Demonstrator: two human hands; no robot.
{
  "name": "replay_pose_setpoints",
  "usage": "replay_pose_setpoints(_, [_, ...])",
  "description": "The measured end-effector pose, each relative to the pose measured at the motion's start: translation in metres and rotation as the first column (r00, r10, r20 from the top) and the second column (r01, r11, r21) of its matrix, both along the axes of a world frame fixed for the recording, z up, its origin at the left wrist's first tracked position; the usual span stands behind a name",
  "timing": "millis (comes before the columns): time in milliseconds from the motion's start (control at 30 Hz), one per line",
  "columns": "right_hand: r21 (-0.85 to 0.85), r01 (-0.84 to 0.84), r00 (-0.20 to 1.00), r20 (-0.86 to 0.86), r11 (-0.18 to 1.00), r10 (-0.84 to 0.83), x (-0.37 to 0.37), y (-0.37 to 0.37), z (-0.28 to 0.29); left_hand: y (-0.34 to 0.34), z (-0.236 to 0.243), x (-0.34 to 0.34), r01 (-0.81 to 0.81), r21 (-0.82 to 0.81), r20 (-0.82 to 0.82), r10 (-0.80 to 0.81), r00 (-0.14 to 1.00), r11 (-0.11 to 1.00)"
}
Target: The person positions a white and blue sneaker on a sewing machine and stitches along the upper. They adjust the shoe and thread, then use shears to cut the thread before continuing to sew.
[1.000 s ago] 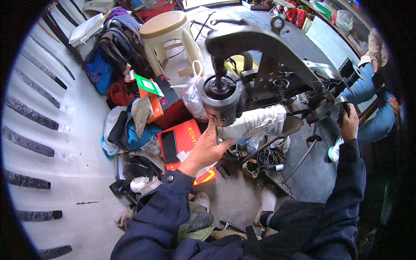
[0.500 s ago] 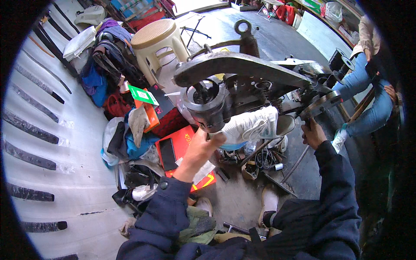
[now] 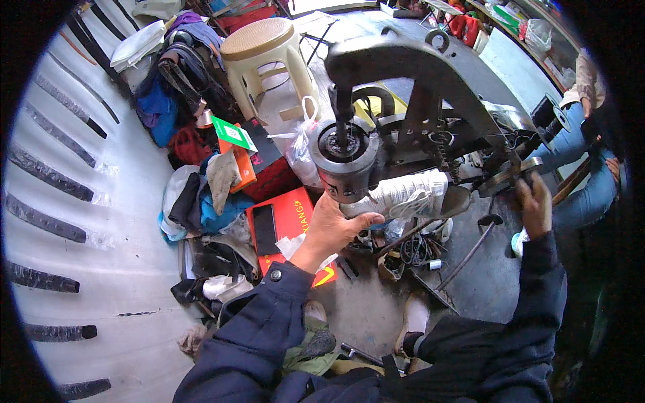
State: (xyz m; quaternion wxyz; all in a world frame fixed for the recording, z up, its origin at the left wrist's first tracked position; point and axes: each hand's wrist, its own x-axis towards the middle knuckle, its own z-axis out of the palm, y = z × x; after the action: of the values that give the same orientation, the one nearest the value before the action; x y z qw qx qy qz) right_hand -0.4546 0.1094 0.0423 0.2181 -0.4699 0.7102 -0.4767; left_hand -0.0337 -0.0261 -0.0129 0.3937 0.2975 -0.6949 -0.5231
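A white knitted sneaker (image 3: 410, 193) with laces sits under the round metal head (image 3: 344, 158) of a dark cast-metal shoe-stitching machine (image 3: 396, 64). My left hand (image 3: 336, 228) grips the sneaker's toe end, thumb along its near side and the other fingers partly hidden beneath the head. At the machine's right side, my right hand (image 3: 535, 205) holds the rim of the metal hand wheel (image 3: 514, 176), fingers pointing up. Above the head, the machine's curved arm stands raised, with a rod running down into the ring.
A beige plastic stool (image 3: 259, 43) stands behind on the left. Left of my left hand, a phone (image 3: 265, 227) lies on a red box (image 3: 289, 201), near piled bags and cloths. A seated person's legs in jeans (image 3: 568, 138) are close on the right. Cables (image 3: 420, 245) lie below the sneaker.
The machine's curved arm has risen away from the round head. My right hand has moved from below the wheel to its right side. My left hand still holds the sneaker. The view has shifted.
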Motion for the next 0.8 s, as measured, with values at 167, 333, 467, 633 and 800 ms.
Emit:
replay_pose_setpoints(167, [-0.030,0.292,0.848,-0.453,0.956,-0.274,-0.081,0.000,-0.026,0.001,0.007,0.001,-0.010,-0.014,0.017,0.011,1.000,1.000])
replay_pose_setpoints(333, [0.139,0.266,0.931,-0.295,0.954,-0.217,-0.089,0.005,-0.088,0.001,0.010,0.001,-0.006,-0.043,-0.001,0.006,1.000,0.999])
replay_pose_setpoints(467, [0.469,0.039,0.981,0.148,0.882,-0.122,-0.009,0.002,-0.090,-0.002,0.007,0.004,0.007,-0.029,0.063,-0.006,0.998,1.000])
replay_pose_setpoints(633, [0.323,-0.083,0.996,0.007,0.943,0.085,0.041,-0.003,-0.027,-0.003,0.006,0.001,0.016,-0.041,0.005,-0.015,1.000,0.999])
replay_pose_setpoints(800, [-0.067,0.167,0.865,-0.469,0.984,-0.179,-0.020,0.001,0.010,-0.002,0.010,0.004,0.032,-0.051,0.061,-0.029,0.998,0.998])
